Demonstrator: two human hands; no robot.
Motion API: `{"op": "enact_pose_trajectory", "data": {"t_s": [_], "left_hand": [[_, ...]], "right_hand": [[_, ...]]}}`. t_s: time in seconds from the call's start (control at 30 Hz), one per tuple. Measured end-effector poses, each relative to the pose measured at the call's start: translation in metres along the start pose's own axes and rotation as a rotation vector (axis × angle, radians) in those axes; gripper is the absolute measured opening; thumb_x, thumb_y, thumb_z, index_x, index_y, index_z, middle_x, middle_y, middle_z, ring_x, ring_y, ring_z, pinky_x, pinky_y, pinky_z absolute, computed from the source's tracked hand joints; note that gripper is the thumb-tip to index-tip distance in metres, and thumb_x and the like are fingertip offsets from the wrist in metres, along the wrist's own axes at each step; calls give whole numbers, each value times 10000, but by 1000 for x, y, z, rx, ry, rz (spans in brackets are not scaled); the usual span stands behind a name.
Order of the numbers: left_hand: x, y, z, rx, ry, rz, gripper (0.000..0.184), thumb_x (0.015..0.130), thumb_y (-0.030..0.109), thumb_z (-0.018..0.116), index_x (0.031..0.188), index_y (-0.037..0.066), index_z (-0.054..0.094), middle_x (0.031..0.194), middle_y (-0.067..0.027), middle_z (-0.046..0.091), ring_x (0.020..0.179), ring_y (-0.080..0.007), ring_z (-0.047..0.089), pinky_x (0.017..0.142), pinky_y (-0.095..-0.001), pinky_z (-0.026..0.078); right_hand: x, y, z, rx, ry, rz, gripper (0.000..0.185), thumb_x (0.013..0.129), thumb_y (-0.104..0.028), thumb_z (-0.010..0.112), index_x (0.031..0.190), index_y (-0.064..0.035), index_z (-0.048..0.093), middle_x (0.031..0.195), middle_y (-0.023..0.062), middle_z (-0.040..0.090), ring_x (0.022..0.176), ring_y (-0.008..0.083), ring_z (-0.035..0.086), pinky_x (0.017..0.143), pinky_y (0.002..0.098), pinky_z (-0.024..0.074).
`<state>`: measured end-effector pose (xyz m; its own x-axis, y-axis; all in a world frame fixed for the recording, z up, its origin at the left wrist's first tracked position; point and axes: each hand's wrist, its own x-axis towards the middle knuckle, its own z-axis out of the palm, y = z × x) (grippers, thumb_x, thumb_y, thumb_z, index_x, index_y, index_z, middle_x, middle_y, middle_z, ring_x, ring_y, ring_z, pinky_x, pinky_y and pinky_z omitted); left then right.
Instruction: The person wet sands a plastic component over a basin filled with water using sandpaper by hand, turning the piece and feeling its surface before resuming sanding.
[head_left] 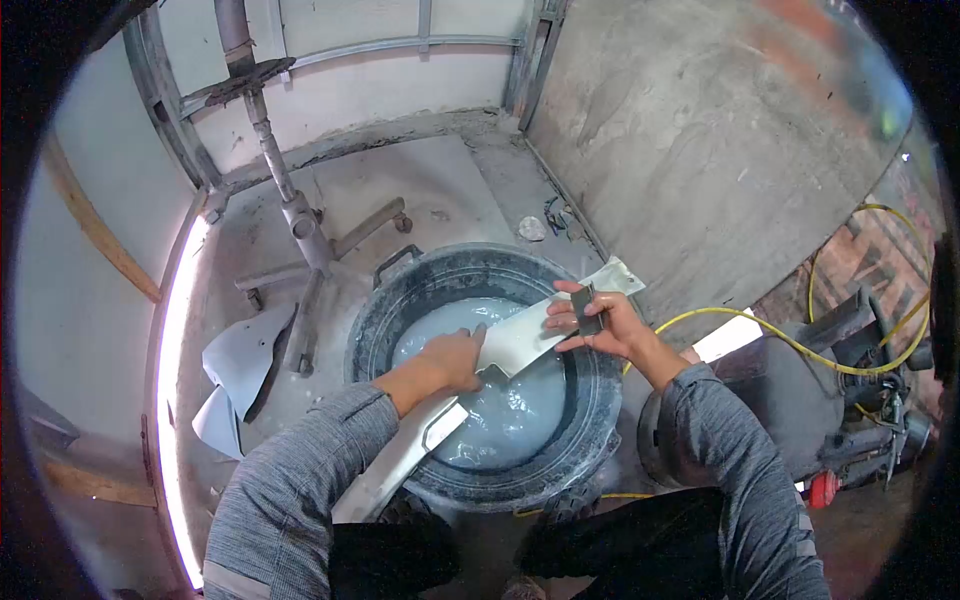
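My left hand (452,360) is bent over the long pale panel (520,338), its fingers curled at the upper edge and holding it. In my right hand (612,328) I hold a small grey pad (586,308), flat and rectangular, in loosely spread fingers near the panel's upper end.

The panel is smooth and glossy, a narrow strip with a notched, stepped edge and a raised, angular section toward its lower end. It slants across the mouth of the round tub (590,405), from near my legs up past the far rim on my right. The tub's dark, scuffed wall is ringed with ridges and streaked with whitish residue; the water (515,425) inside is cloudy, with bright glints.

Left of the tub, a white curved piece (243,345) lies on the dusty floor (400,165), near a metal stand (300,220) on casters. On my right, a thin yellow hose (690,312) loops over a rounded dark machine (775,385).
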<state>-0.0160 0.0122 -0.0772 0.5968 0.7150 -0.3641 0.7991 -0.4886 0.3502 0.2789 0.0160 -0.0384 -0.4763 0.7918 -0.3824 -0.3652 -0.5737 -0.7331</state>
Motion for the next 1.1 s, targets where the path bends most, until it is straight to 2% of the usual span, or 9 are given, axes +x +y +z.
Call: {"op": "enact_pose_trajectory", "data": {"t_s": [0.07, 0.2, 0.3, 0.4, 0.5, 0.7, 0.77, 0.9, 1.1], "left_hand": [[0, -1, 1, 0, 9, -1, 1001, 670, 279, 756, 1481, -13, 248, 1238, -279, 549, 1061, -427, 604, 910, -453, 508], [3, -1, 3, -5, 10, -15, 1012, 664, 282, 774, 1478, -14, 251, 1224, -275, 556, 1058, -429, 605, 910, -459, 506], [0, 2, 2, 0, 21, -8, 1002, 665, 281, 773, 1471, -16, 257, 1202, -276, 563, 1046, -430, 609, 899, -464, 509], [2, 3, 1, 17, -5, -33, 1015, 653, 317, 796, 1462, -11, 279, 1204, -255, 572, 1072, -394, 611, 931, -437, 504], [2, 4, 0, 27, -13, -32, 1008, 657, 314, 790, 1462, -13, 277, 1205, -245, 574, 1072, -395, 609, 931, -435, 503], [-4, 6, 3, 15, 9, -31, 1018, 677, 315, 761, 1486, -4, 232, 1206, -268, 560, 1053, -418, 608, 912, -454, 503], [-4, 5, 3, 12, 42, -30, 1025, 675, 324, 755, 1486, -12, 224, 1176, -290, 564, 1027, -437, 611, 888, -468, 508], [-8, 11, -4, 14, 51, -40, 1014, 695, 343, 726, 1501, 8, 210, 1185, -299, 559, 1033, -442, 608, 893, -474, 505], [-4, 12, -20, 5, -37, -66, 1023, 708, 390, 708, 1514, 24, 197, 1227, -303, 543, 1086, -433, 588, 943, -460, 478]], "right_hand": [[1, 2, 0, 27, -64, 11, 718, 753, -105, 476, 1442, -97, 274, 1330, 323, 484, 1273, 426, 486, 926, 616, 467], [7, 7, -3, -47, -1, 16, 681, 760, -94, 495, 1423, -99, 337, 1347, 295, 485, 1243, 418, 504, 938, 536, 473], [25, 19, -5, -718, 93, -50, 649, 757, -110, 564, 1392, -88, 428, 1361, 257, 479, 1253, 393, 473, 978, 467, 437], [21, 33, 24, -1927, 86, -613, 692, 719, -172, 657, 1376, -36, 486, 1255, 189, 507, 1242, 346, 433, 954, 455, 386], [14, 39, 46, -2186, -84, -408, 757, 706, -160, 667, 1420, -74, 428, 1202, 177, 505, 1132, 343, 480, 931, 439, 399], [-2, 62, 15, -2174, -121, -544, 440, 810, -108, 559, 1249, -67, 545, 1091, 119, 565, 1080, 312, 532, 867, 453, 434], [-14, 64, 14, -2358, 113, -923, 416, 838, -96, 517, 1251, -77, 551, 1094, 115, 564, 1081, 293, 534, 875, 425, 446], [-9, 63, 1, -2127, 390, -464, 410, 854, -90, 510, 1259, -43, 548, 1182, 128, 561, 1126, 317, 528, 917, 451, 477], [7, 97, 4, -2118, 127, -928, 376, 836, -85, 515, 1170, 81, 564, 1079, 159, 564, 1047, 319, 551, 900, 402, 503]]}}
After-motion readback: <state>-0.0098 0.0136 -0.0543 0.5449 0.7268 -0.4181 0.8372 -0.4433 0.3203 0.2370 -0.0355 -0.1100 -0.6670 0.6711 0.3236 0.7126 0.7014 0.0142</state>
